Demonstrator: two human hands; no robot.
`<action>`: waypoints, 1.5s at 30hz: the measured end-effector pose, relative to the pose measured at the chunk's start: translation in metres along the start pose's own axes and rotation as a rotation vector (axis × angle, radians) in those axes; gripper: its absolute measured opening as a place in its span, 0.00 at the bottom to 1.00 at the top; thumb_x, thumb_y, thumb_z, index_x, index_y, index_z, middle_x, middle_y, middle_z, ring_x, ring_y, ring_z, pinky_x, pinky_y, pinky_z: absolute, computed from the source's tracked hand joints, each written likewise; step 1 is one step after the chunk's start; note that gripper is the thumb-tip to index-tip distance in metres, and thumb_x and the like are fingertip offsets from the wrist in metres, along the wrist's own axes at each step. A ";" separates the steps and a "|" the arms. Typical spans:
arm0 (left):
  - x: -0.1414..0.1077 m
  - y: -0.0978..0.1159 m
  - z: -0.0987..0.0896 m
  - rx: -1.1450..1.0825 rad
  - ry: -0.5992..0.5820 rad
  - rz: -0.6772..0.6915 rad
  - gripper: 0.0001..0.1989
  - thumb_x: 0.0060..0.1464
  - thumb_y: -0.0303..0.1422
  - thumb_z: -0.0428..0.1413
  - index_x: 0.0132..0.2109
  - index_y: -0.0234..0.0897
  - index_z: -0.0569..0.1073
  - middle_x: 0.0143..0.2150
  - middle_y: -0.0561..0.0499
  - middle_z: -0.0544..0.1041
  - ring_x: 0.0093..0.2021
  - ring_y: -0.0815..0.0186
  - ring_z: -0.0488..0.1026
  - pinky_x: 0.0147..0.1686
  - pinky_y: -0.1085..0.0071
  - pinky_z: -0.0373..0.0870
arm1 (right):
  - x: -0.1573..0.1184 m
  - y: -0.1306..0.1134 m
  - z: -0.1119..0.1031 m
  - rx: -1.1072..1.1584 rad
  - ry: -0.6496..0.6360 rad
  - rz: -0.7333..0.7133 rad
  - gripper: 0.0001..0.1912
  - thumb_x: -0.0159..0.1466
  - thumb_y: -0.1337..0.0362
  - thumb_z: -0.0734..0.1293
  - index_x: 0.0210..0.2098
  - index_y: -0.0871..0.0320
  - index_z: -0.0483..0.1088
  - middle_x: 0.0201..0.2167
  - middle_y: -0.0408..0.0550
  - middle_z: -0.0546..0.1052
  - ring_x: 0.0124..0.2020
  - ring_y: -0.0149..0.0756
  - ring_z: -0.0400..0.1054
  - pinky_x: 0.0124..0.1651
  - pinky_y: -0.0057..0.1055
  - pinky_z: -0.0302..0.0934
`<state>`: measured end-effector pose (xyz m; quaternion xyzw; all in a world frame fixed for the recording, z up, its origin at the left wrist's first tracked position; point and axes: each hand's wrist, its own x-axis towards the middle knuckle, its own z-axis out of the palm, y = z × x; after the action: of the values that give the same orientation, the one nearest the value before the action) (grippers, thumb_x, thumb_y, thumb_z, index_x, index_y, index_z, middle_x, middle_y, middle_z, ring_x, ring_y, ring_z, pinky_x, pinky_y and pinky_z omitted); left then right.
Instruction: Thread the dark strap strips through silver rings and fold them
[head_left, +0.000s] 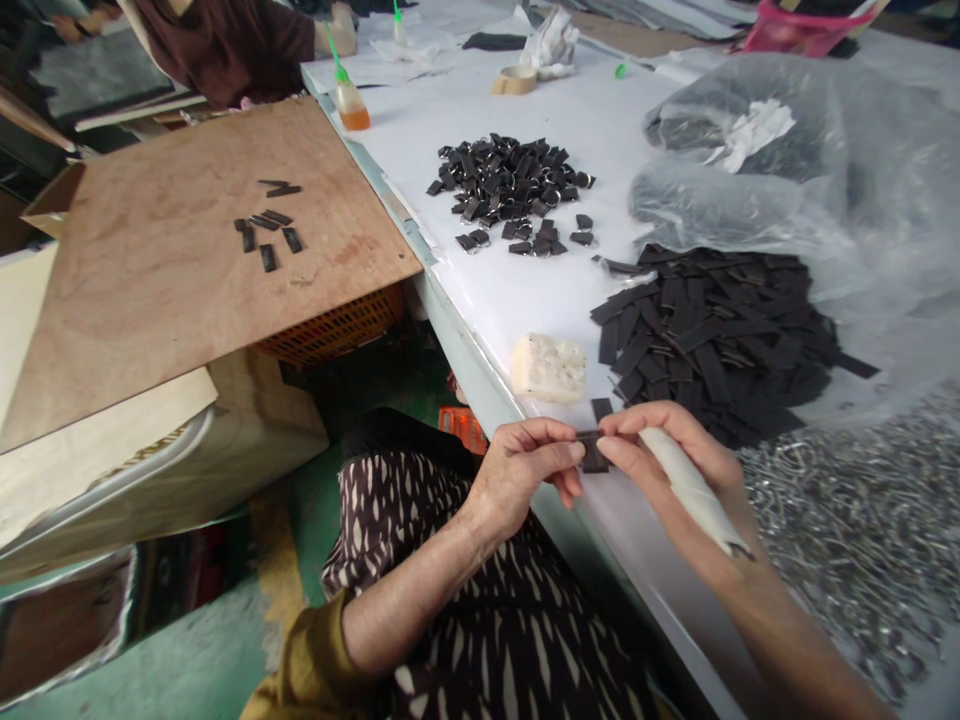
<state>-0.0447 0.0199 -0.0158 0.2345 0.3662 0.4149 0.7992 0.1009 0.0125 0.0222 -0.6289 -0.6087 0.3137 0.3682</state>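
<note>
My left hand (525, 465) pinches the left side of a small dark strip (595, 458) over the table's near edge. The fingertips of my right hand (679, 470) close on the strip's right side. Across that same hand lies a white-wrapped stick-like tool (694, 490), its dark tip pointing back toward the wrist. Whether a metal ring is in the strip is too small to tell. Just beyond my fingers, another short dark strip (602, 409) lies next to a cream foam block (548, 368). A heap of flat black strips (712, 340) spreads beyond my right hand.
Loose metal rings (862, 530) cover the right side. Folded black tabs with rings (517, 185) are piled farther back, near a glue bottle (352, 105) and a tape roll (514, 80). Clear plastic bags (757, 170) lie right. A wooden board (172, 230) adjoins left; a person (225, 45) sits beyond.
</note>
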 end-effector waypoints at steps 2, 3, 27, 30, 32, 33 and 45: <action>0.001 -0.001 -0.001 -0.031 -0.003 -0.011 0.10 0.42 0.33 0.61 0.31 0.30 0.72 0.17 0.52 0.71 0.16 0.72 0.65 0.18 0.74 0.62 | 0.001 -0.003 -0.001 -0.014 0.018 0.026 0.04 0.57 0.61 0.66 0.29 0.53 0.65 0.27 0.42 0.72 0.28 0.32 0.66 0.29 0.28 0.61; 0.001 -0.001 -0.001 -0.046 -0.002 -0.012 0.10 0.42 0.33 0.61 0.31 0.30 0.72 0.16 0.52 0.71 0.16 0.71 0.65 0.18 0.75 0.62 | 0.001 -0.004 -0.001 -0.014 0.021 0.036 0.04 0.58 0.61 0.65 0.29 0.53 0.65 0.25 0.42 0.71 0.27 0.32 0.66 0.29 0.28 0.61; 0.001 -0.006 0.004 -0.210 0.109 0.125 0.05 0.44 0.29 0.60 0.29 0.31 0.73 0.20 0.52 0.73 0.20 0.72 0.67 0.24 0.74 0.63 | -0.011 -0.002 0.011 -0.006 -0.038 -0.010 0.08 0.58 0.62 0.66 0.37 0.51 0.63 0.30 0.41 0.73 0.29 0.31 0.69 0.30 0.26 0.62; 0.000 -0.009 0.006 -0.210 0.114 0.115 0.05 0.44 0.29 0.60 0.30 0.31 0.73 0.21 0.51 0.73 0.20 0.71 0.68 0.26 0.73 0.64 | -0.008 -0.006 0.012 0.005 -0.005 -0.019 0.07 0.58 0.63 0.66 0.35 0.52 0.63 0.28 0.41 0.73 0.28 0.30 0.68 0.31 0.26 0.62; -0.001 -0.010 0.005 -0.199 0.103 0.123 0.05 0.44 0.29 0.60 0.30 0.31 0.73 0.21 0.51 0.73 0.20 0.71 0.68 0.26 0.73 0.65 | -0.008 -0.006 0.011 -0.009 0.008 -0.013 0.06 0.58 0.63 0.66 0.34 0.52 0.64 0.28 0.41 0.73 0.28 0.30 0.68 0.30 0.26 0.62; -0.001 -0.010 0.004 -0.179 0.093 0.132 0.05 0.45 0.29 0.59 0.31 0.31 0.72 0.21 0.52 0.73 0.21 0.71 0.68 0.26 0.72 0.65 | -0.008 -0.006 0.011 -0.018 0.011 -0.009 0.06 0.57 0.63 0.67 0.33 0.52 0.64 0.28 0.41 0.73 0.28 0.30 0.68 0.29 0.26 0.61; -0.007 0.008 -0.002 0.444 0.083 0.206 0.10 0.50 0.33 0.56 0.38 0.31 0.73 0.23 0.53 0.69 0.23 0.73 0.65 0.24 0.76 0.63 | -0.008 0.001 0.001 -0.142 -0.102 -0.010 0.05 0.58 0.61 0.66 0.32 0.51 0.64 0.27 0.41 0.73 0.28 0.32 0.67 0.26 0.26 0.58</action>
<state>-0.0531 0.0183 -0.0091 0.4233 0.4551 0.4128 0.6658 0.0997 0.0046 0.0206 -0.6335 -0.6505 0.2996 0.2930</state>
